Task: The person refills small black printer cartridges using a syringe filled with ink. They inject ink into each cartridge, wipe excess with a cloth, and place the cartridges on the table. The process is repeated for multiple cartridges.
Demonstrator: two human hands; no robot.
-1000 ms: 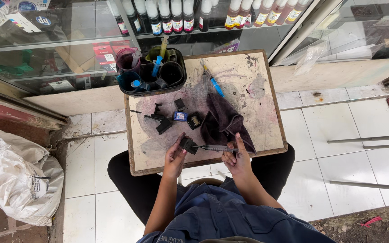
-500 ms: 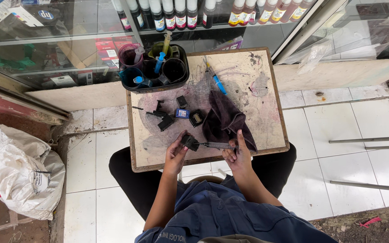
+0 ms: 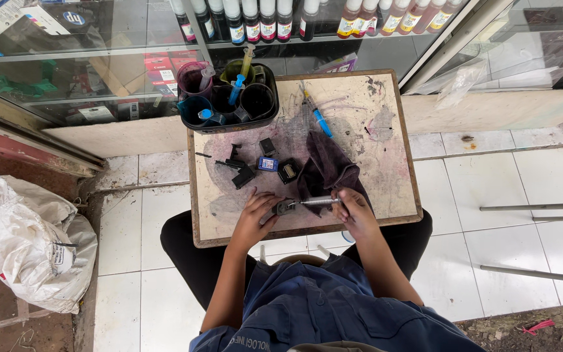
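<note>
Both hands' fingers close: left hand (image 3: 253,218) on cartridge (image 3: 283,207), right hand (image 3: 353,214) on tool (image 3: 317,203).

left hand (image 3: 255,218) curled, right hand (image 3: 353,215) gripping

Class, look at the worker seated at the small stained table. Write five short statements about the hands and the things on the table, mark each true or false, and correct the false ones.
1. The left hand rests on a small dark cartridge. True.
2. The right hand holds a metal tool lying roughly level. True.
3. The dark cloth lies on the floor. False: it lies on the table.
4. The blue syringe stands in the black tray. False: it lies on the table.
5. A white sack sits on the floor. True.
</note>
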